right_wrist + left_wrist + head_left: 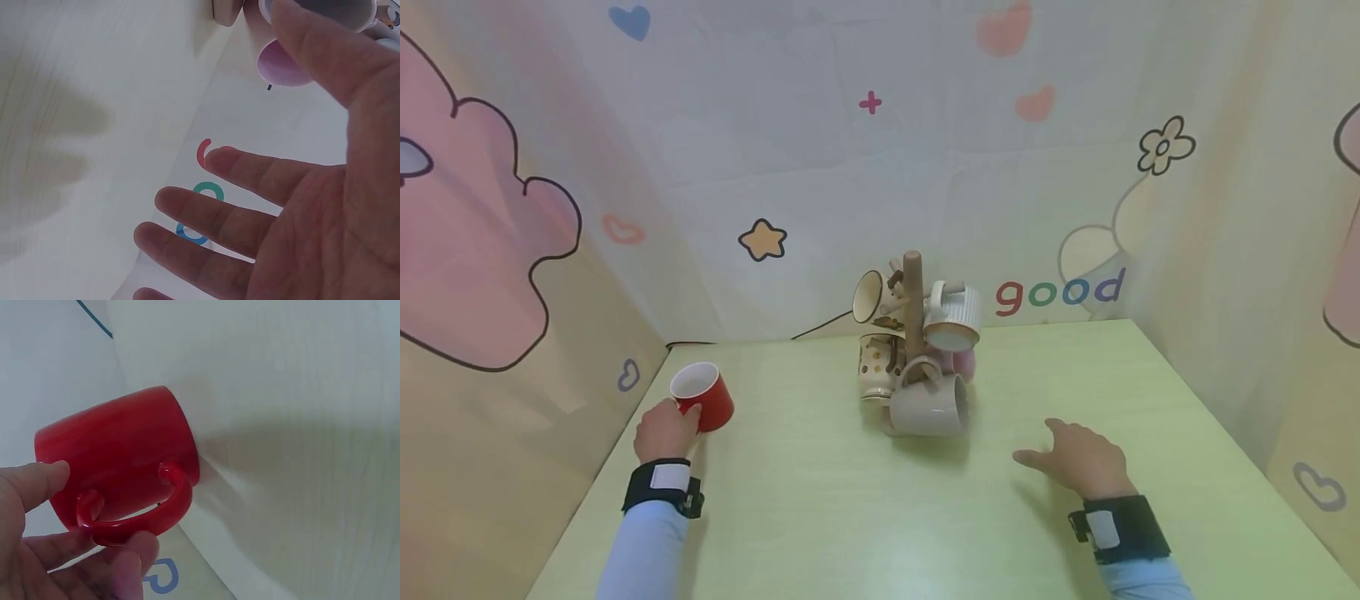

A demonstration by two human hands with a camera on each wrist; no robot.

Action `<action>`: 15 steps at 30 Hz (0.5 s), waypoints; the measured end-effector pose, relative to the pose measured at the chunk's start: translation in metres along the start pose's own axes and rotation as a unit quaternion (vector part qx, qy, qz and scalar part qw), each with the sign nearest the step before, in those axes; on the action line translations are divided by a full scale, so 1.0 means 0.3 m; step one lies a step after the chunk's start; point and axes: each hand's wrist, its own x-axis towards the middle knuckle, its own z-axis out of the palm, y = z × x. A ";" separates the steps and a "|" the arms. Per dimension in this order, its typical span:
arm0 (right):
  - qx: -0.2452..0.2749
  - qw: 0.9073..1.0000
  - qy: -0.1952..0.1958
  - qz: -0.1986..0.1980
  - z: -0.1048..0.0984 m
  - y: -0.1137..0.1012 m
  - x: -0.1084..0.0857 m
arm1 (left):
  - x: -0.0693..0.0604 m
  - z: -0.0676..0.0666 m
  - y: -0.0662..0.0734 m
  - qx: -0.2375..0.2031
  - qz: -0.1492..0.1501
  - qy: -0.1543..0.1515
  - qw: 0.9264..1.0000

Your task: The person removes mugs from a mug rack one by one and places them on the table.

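At the left of the table, my left hand [666, 431] grips a red mug [717, 406] with a white inside. In the left wrist view its thumb lies on the mug's wall [119, 444], and the fingers are bent about the handle [147, 522]. Whether the mug's base touches the table I cannot tell. My right hand [1085, 459] hovers over the right side with spread fingers and holds nothing. Nearest to it is a grey mug [925, 408], hung sideways low on a wooden mug tree [913, 292].
The tree also bears a white ribbed mug [953, 315], a cream mug [867, 297] at upper left, a patterned mug [877, 367] below it and a pink mug [965, 364], partly hidden. Printed cloth walls [820, 167] border the pale green table [820, 517] at the back and sides.
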 end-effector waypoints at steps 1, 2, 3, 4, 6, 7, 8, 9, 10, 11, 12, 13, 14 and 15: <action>0.001 1.000 0.000 0.000 0.000 0.000 0.000 | -0.007 -0.001 0.004 0.007 0.000 0.010 1.000; 0.001 1.000 0.001 0.000 0.000 -0.001 0.000 | -0.014 -0.003 0.008 0.012 -0.001 0.019 1.000; 0.001 1.000 0.001 0.000 0.000 -0.002 0.000 | -0.020 -0.004 0.013 0.016 -0.004 0.028 0.999; 0.002 1.000 0.001 0.001 -0.002 -0.004 -0.001 | -0.024 -0.006 0.018 0.020 -0.006 0.039 0.999; 0.002 1.000 0.002 0.001 -0.006 -0.009 -0.002 | -0.031 -0.008 0.029 0.019 -0.010 0.061 0.998; 0.002 1.000 0.004 0.000 -0.006 -0.009 -0.002 | -0.034 -0.011 0.036 0.016 -0.012 0.069 0.997; 0.002 1.000 0.005 -0.001 -0.007 -0.011 -0.002 | -0.036 -0.015 0.046 0.014 -0.013 0.078 0.997; 0.002 1.000 0.007 -0.002 -0.007 -0.012 -0.002 | -0.038 -0.019 0.056 0.010 -0.013 0.087 0.996; 0.001 1.000 0.010 -0.002 -0.007 -0.012 -0.002 | -0.039 -0.025 0.069 0.007 -0.012 0.093 0.996; 0.000 1.000 0.013 -0.003 -0.007 -0.013 -0.001 | -0.040 -0.030 0.082 0.002 -0.009 0.097 0.995; -0.001 1.000 0.016 -0.004 -0.008 -0.014 0.000 | -0.041 -0.037 0.097 -0.004 -0.006 0.099 0.995; -0.002 1.000 0.020 -0.005 -0.008 -0.015 0.001 | -0.041 -0.043 0.113 -0.007 -0.001 0.097 0.995; -0.003 1.000 0.022 -0.005 -0.011 -0.019 0.001 | -0.041 -0.048 0.128 -0.010 0.005 0.097 0.995; -0.004 1.000 0.024 -0.004 -0.014 -0.023 0.001 | -0.041 -0.053 0.144 -0.013 0.009 0.094 0.995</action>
